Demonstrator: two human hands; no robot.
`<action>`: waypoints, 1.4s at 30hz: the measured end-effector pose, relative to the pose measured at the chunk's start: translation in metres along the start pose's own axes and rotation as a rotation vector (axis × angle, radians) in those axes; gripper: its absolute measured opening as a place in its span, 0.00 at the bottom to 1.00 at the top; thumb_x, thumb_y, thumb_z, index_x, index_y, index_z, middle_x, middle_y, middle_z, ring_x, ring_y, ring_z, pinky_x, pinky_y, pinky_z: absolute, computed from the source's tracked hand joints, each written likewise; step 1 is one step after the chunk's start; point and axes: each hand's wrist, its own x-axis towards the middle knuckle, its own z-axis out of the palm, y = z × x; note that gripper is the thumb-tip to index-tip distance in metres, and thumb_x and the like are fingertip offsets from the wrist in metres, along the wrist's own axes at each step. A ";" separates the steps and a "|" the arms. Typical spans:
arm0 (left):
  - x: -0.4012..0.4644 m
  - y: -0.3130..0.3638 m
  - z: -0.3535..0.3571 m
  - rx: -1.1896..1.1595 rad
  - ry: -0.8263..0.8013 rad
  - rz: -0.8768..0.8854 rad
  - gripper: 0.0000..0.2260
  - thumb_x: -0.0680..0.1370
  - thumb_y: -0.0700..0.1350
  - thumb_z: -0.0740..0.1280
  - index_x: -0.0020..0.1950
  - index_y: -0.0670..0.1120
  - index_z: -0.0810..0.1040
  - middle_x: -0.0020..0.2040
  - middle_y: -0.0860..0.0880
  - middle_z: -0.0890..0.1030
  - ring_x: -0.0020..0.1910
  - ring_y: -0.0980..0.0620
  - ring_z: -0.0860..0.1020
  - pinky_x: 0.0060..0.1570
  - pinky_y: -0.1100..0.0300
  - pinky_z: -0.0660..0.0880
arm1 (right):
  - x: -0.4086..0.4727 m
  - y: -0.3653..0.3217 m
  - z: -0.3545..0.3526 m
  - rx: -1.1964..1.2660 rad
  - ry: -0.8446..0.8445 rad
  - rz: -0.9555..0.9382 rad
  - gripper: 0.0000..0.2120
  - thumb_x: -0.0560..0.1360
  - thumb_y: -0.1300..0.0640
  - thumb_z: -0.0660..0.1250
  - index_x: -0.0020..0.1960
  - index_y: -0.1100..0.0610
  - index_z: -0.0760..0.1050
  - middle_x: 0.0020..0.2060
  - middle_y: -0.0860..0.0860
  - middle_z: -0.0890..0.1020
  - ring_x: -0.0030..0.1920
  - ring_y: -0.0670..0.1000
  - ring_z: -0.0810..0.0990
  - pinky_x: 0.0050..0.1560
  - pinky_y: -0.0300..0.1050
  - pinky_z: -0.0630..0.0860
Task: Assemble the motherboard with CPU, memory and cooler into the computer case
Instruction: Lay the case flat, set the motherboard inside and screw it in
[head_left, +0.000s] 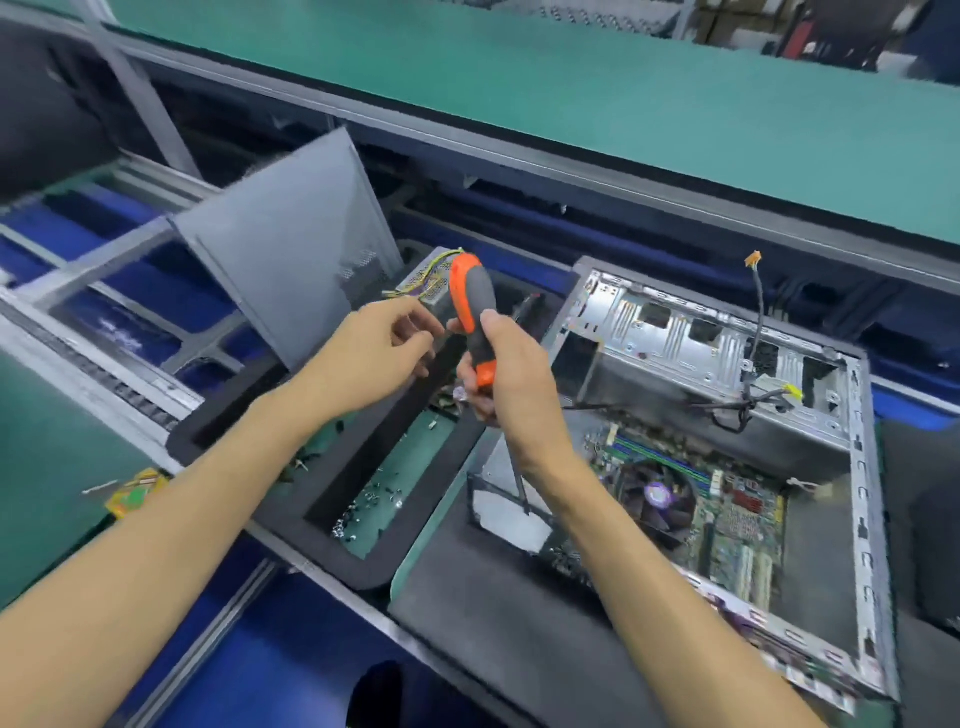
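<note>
Right hand (498, 374): grip curled round the orange-and-grey screwdriver (472, 317), handle up, shaft (514, 478) pointing down.
Left hand (379, 358): fingers loosely curled beside the handle; whether they pinch anything cannot be told.
Computer case (862, 525): open, lying on the desk (52, 467), right of and below both hands.
Motherboard (737, 530) with cooler fan (660, 499): seated inside the case.
Foam tray (332, 551): loose screws (374, 499), under the hands.
</note>
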 end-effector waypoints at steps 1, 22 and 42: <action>-0.002 -0.014 -0.002 -0.011 -0.008 -0.028 0.09 0.78 0.36 0.63 0.48 0.50 0.79 0.38 0.49 0.84 0.35 0.49 0.84 0.42 0.54 0.81 | -0.002 0.006 0.010 -0.010 -0.004 0.030 0.31 0.75 0.42 0.57 0.57 0.72 0.70 0.28 0.52 0.70 0.22 0.45 0.63 0.23 0.36 0.59; -0.015 -0.233 0.068 0.137 -0.696 -0.234 0.09 0.78 0.38 0.64 0.55 0.50 0.72 0.47 0.47 0.82 0.46 0.48 0.81 0.51 0.50 0.78 | -0.021 0.186 0.074 -0.500 0.390 0.410 0.18 0.75 0.36 0.62 0.36 0.46 0.62 0.31 0.49 0.68 0.33 0.51 0.65 0.38 0.48 0.64; -0.023 -0.251 0.115 0.578 -0.943 0.039 0.05 0.76 0.38 0.64 0.50 0.45 0.72 0.52 0.41 0.79 0.51 0.38 0.79 0.46 0.54 0.75 | -0.016 0.203 0.058 -0.441 0.450 0.437 0.14 0.75 0.35 0.62 0.39 0.43 0.68 0.32 0.46 0.68 0.33 0.49 0.67 0.35 0.44 0.65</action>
